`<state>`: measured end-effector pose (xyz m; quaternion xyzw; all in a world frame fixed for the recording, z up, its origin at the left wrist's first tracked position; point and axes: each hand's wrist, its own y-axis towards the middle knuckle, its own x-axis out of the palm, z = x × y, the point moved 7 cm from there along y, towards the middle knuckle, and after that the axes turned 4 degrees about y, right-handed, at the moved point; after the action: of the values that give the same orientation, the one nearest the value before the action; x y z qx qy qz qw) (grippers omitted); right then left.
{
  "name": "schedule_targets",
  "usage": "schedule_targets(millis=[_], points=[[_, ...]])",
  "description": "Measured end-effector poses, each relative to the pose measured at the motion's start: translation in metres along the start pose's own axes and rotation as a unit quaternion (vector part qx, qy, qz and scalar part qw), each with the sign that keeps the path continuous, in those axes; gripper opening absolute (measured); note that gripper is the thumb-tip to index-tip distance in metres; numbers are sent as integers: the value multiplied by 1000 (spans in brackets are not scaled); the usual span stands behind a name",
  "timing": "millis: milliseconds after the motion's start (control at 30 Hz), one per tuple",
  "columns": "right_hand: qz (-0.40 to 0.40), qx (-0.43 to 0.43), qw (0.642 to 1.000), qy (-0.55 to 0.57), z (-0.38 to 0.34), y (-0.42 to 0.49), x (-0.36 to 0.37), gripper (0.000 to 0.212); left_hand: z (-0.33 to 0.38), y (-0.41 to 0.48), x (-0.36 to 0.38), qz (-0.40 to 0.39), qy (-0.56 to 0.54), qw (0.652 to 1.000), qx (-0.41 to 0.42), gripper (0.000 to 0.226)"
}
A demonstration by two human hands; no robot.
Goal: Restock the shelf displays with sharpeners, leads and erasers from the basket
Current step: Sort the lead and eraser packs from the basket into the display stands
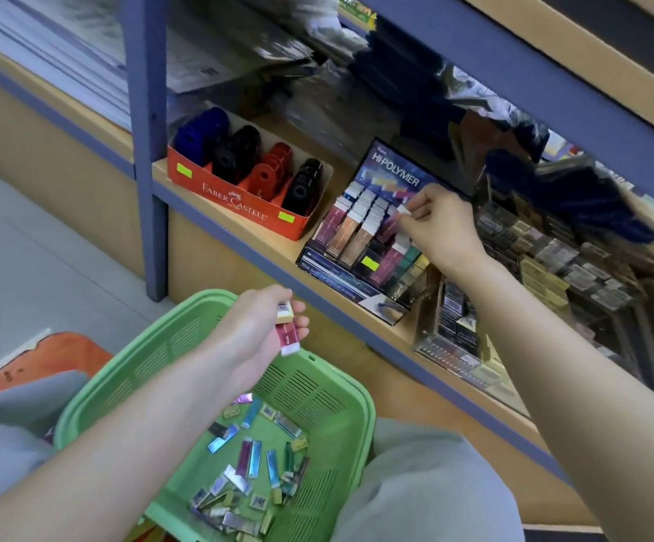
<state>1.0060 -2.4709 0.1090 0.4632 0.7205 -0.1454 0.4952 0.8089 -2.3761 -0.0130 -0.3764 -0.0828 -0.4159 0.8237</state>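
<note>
Nearest the lens, grey-clad knees with a green slotted basket (317, 389) resting between them, its floor scattered with slim packs (253, 469) in blue, purple, green and silver, several showing barcodes, the print too small to read. Above the basket's far rim, left hand (257, 326) clenched around a red pack (288, 334) with a white end, a barcoded pack pinched beside it. Farther up, right hand (440, 228) reaching to the shelf (239, 228), thumb and forefinger pinching the white end of a pinkish pack (396, 217) set among the upper rows of a dark stepped display (360, 236) headed "HI-POLYMER", with a smaller logo above that is unreadable, a yellow sticker near its front, and along its base "Slim body for precise erasing". Left of that on the same shelf, an orange carton (235, 199) printed "FABER-CASTELL", two yellow-green stickers on its front, holding rows of blue, black and red sharpeners (263, 176). Right of the display, clear racks (552, 252) crammed with small boxes, labels illegible. Behind, blurred plastic-wrapped stock.
</note>
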Motion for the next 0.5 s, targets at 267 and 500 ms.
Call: schedule_targets(millis=[267,500], points=[[76,-79,991,74,-39,-10,-14,15,8,2,1,-24,27,999,32,11],[19,-112,990,82,-54,-4,20,10,11,1,3,-45,5,998,34,16]])
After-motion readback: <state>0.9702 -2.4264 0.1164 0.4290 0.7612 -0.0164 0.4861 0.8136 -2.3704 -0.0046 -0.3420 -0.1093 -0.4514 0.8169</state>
